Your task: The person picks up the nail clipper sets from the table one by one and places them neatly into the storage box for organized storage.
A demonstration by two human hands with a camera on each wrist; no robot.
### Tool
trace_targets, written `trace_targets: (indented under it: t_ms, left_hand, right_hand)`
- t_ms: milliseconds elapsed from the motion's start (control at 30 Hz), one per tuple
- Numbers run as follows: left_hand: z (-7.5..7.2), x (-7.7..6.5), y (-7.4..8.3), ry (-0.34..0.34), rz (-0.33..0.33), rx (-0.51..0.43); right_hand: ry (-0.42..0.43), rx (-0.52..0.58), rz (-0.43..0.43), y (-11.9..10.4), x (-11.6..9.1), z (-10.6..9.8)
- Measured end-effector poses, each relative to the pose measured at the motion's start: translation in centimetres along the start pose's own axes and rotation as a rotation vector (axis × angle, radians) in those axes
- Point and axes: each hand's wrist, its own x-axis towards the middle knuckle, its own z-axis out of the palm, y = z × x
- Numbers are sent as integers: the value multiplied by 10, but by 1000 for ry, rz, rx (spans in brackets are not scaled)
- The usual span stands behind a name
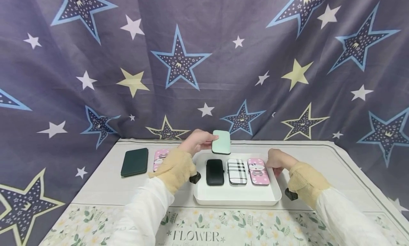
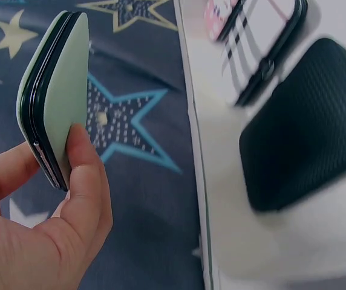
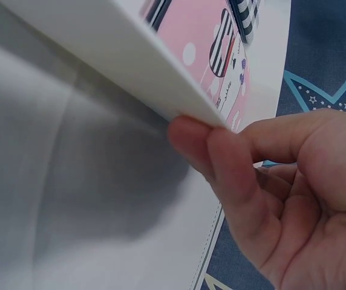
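My left hand pinches a mint-green clasp case by its edge, above the back left of a white tray. In the left wrist view the green case is closed, with a dark metal frame along its side. My right hand grips the tray's right rim between thumb and fingers, and the right wrist view shows the fingertips under that rim. Inside the tray lie a black case, a black-and-white plaid case and a pink cat-print case, side by side.
Left of the tray, a dark green case lies on the table, and another pink case is partly hidden by my left wrist. A star-patterned curtain hangs behind the table. A floral mat covers the front.
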Motion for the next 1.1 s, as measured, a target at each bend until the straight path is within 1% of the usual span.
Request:
trace_targets:
  t_ms: [200, 400, 500, 700, 933, 1033, 1100]
  left_hand:
    - [23, 6, -9, -18, 9, -42]
    - [43, 11, -21, -35, -4, -38]
    - [52, 11, -25, -48, -7, -44]
    - [71, 11, -31, -59, 13, -62]
    - [88, 14, -42, -36, 10, -23]
    - [96, 15, -45, -49, 1, -8]
    - [100, 14, -46, -64, -3, 18]
  right_hand:
    - [-5, 2, 9, -1, -1, -1]
    - [-14, -15, 9, -2, -2, -1]
    - [-13, -24, 6, -2, -3, -1]
    - [-18, -16, 5, -2, -3, -1]
    - [-22, -17, 1, 0, -1, -1]
    - [-14, -6, -11, 1, 0, -1]
    - [-8, 3, -24, 2, -1, -1]
